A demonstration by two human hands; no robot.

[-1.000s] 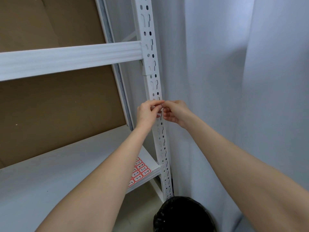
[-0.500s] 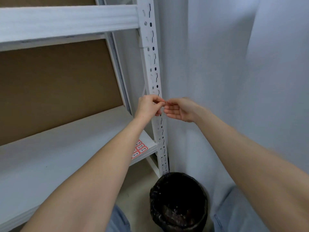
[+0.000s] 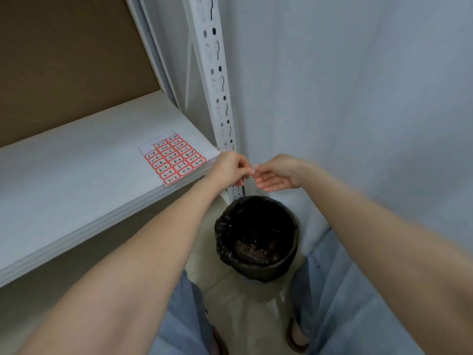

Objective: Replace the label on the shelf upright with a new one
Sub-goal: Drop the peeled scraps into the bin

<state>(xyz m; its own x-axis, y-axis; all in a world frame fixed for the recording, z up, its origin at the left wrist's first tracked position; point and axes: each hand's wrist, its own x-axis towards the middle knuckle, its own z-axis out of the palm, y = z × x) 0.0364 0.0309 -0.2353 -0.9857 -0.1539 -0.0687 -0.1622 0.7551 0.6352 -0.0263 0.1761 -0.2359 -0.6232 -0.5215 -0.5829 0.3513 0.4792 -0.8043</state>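
My left hand (image 3: 227, 167) and my right hand (image 3: 279, 172) meet fingertip to fingertip in front of the white slotted shelf upright (image 3: 220, 80), low down and just above a bin. Both pinch the same tiny scrap between thumb and forefinger. It looks like the old label, but it is too small to make out. A sheet of red-bordered numbered labels (image 3: 175, 158) lies on the white shelf board (image 3: 76, 175), just left of my left hand. One cell at the sheet's top left is blank.
A round bin lined with a black bag (image 3: 256, 237) stands on the floor directly below my hands, beside the upright's foot. A pale wall (image 3: 358, 98) runs close on the right. Brown backing board (image 3: 64, 60) closes the shelf's rear. My legs and sandals show below.
My view has tilted downward. Both hands have come down the upright, from near the upper beam to just over the bin, with fingertips still together.
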